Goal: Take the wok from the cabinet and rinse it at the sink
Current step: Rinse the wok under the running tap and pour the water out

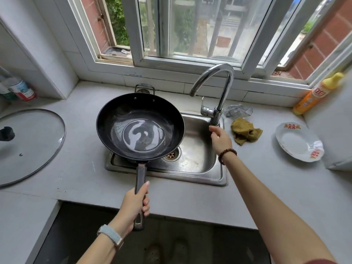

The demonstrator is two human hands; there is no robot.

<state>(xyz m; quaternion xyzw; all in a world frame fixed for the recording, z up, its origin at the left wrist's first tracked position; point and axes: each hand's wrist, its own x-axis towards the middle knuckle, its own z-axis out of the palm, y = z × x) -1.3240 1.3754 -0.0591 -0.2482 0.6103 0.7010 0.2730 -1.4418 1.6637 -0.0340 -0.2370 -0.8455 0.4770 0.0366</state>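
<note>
A black wok point(140, 126) hangs over the left half of the steel sink point(200, 149), with a little water pooled in its bottom. My left hand point(134, 205) grips its long dark handle near the counter's front edge. The chrome faucet point(215, 88) arches over the sink, its spout just right of the wok's rim; no water runs from it. My right hand point(220, 138) hovers with relaxed fingers just below the faucet's base and lever, holding nothing.
A glass lid point(36, 145) lies on the counter at left. A yellow-green cloth point(244, 133) and a mesh scrubber point(238, 110) sit right of the faucet, with a white plate point(297, 143) and an orange detergent bottle point(314, 94) farther right. Cans point(21, 90) stand far left.
</note>
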